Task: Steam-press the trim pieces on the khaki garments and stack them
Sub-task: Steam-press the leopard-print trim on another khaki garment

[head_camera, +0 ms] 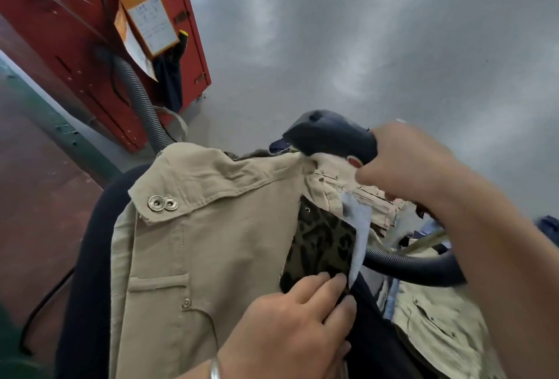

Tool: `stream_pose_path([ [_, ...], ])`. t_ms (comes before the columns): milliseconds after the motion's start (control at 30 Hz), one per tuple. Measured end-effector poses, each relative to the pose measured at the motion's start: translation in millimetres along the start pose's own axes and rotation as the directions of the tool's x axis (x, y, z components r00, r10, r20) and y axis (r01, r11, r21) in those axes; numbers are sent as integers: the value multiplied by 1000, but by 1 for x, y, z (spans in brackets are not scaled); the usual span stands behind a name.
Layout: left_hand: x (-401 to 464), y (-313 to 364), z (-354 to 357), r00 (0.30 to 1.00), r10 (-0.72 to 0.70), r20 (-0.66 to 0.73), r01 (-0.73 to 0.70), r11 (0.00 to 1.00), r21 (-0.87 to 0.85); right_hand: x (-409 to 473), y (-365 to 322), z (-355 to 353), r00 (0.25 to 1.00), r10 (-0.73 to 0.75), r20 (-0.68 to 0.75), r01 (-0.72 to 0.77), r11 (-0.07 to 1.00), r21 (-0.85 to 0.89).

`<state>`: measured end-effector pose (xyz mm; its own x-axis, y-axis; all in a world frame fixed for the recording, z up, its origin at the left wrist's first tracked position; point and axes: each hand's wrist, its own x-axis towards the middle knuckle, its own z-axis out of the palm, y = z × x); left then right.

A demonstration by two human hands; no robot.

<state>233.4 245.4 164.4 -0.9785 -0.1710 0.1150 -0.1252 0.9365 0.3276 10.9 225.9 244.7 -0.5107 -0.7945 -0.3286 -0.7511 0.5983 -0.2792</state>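
Khaki garment (193, 245) lies draped over a dark padded form (87, 257). The right hand (402, 160) grips the steamer (329, 136) at its collar; the left hand (290, 324) pinches the front edge.

The right hand (402, 163) covered the steamer's (329, 136) handle. The khaki garment's (193, 242) lower part ran past the bottom edge. The stack (432, 318) at right was blurred.
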Motion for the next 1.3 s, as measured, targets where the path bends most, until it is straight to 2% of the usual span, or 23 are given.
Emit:
stream_pose_path([
  [100, -2, 1, -1, 999, -7, -42, 7, 1000, 19, -17, 17, -25, 1000, 4, -1, -4, 996, 89],
  [200, -4, 0, 2, 996, 14, -87, -10, 999, 49, -52, 29, -27, 999, -15, 43, 17, 998, -54],
  [267, -4, 0, 5, 994, 17, -108, -11, 999, 53, -70, 30, -18, 992, -8, 128, 28, 987, -156],
  [367, -5, 0, 7, 993, 23, -113, -20, 999, 28, -77, 28, -4, 976, 62, 209, 3, 955, -296],
  [533, -8, -13, 0, 997, 2, -81, -12, 992, -125, -57, 2, -6, 981, 68, 179, -5, 943, -333],
  [667, -9, -14, -3, 999, -3, -44, -3, 993, -121, -24, -21, -9, 992, 18, 123, 19, 956, -294],
  [800, -13, -10, 4, 997, -17, -74, 8, 994, -112, -15, -27, -21, 998, -11, 61, 28, 958, -287],
  [933, -13, -7, 11, 990, -7, -141, -3, 998, -70, -24, -3, -38, 997, -2, -77, -18, 965, -262],
  [1067, -14, -5, 13, 987, 9, -163, -17, 999, -46, -28, 15, -58, 968, 86, -235, -123, 981, -150],
  [1200, -15, -5, 7, 981, -4, -195, -3, 999, -35, -45, 18, -62, 967, 121, -223, -141, 987, -78],
  [1300, -16, -3, 4, 977, -12, -214, 18, 1000, 24, -70, 4, -45, 990, 27, -136, -50, 985, -167],
])
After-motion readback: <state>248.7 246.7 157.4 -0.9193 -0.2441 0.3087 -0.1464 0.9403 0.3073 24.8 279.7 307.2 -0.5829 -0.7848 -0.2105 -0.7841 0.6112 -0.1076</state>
